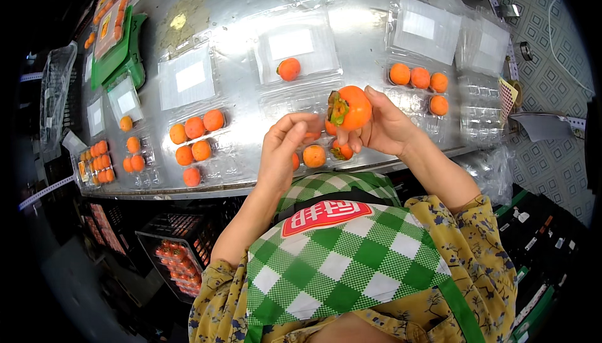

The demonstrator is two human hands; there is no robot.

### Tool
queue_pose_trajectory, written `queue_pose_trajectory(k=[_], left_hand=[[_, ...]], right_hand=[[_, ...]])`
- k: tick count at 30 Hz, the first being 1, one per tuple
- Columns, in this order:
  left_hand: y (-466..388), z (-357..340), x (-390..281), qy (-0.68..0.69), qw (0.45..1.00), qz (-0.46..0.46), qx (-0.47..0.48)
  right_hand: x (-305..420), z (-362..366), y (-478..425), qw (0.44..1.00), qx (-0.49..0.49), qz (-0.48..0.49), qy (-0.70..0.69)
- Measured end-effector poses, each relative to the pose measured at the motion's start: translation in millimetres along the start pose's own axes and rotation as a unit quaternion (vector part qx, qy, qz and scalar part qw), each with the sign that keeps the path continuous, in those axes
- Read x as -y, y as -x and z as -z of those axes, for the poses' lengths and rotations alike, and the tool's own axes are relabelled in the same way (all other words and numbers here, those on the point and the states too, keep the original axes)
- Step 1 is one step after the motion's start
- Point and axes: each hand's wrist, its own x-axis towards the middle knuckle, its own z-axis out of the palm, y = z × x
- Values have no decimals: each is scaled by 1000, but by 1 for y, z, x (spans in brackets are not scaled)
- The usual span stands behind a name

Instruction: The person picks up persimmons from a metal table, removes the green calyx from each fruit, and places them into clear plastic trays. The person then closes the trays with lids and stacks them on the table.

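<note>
A large orange persimmon [356, 108] with a green and brown calyx is held in my right hand [388, 124], raised above the front of the metal table. My left hand [290, 143] is beside it on the left, thumb and fingers apart, with nothing seen in its grasp. Under and between both hands lie several persimmons [314, 156] in a clear plastic clamshell near the table edge, partly hidden by my fingers. One more persimmon [289, 69] rests on the white-lined lid [324, 42] of the clamshell behind.
Open clamshells with persimmons [194, 127] stand to the left and others [420, 78] to the right. Stacked clamshells [479, 108] lie at the far right. A green scale [123, 61] bears a filled pack. Below the table edge stands a black crate [176, 230] of red fruit.
</note>
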Motion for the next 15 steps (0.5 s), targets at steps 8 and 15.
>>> queue_pose_trajectory(k=[8, 15], left_hand=[[-5, -14, -10, -317, 923, -215, 37], [0, -26, -16, -359, 893, -270, 43]], right_hand=[[-2, -16, 5, 992, -56, 13, 114], [-1, -17, 6, 968, -28, 46, 246]])
